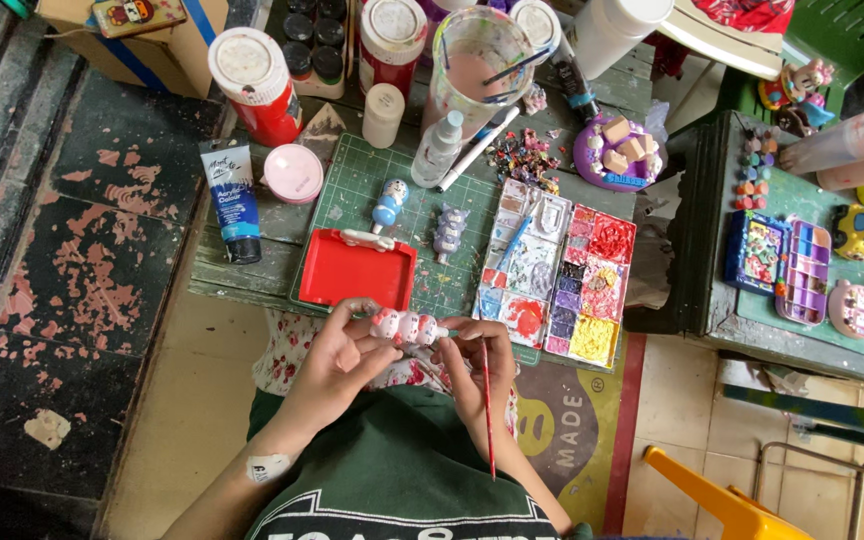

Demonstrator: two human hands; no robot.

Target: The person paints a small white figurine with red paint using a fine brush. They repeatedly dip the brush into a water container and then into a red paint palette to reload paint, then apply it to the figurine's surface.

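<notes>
Closest to me, low in the middle of the frame, my lap in its dark green shirt sits right beneath the work, and that is the first worry: any drip would land on the cloth. My left hand [337, 350] is curled around the small pink-and-white figurine [404, 326], fingers wrapped about its lower end so it lies sideways just off the table's near edge, at the centre of the frame. My right hand [480, 365] pinches a thin red-handled paintbrush [487, 405], with the handle running down toward my body and the tip lost behind the fingers, so I cannot tell whether it touches the figurine. I judge the figurine small and smooth; if my left grip slackens it could slip and drop onto my lap or the tiled floor, and wet paint would likely smear under my fingers. Just above my hands the open red case [357, 270] rests on the green cutting mat [452, 215], with a blue figurine [389, 205] and a grey one [449, 230] standing a little higher. To the right the paint palette [562, 275] lies near my right wrist, so a careless elbow could drag through it. Higher up, the tall cup of pinkish water [477, 65] holds brushes and looks easy to topple if I reach across.
</notes>
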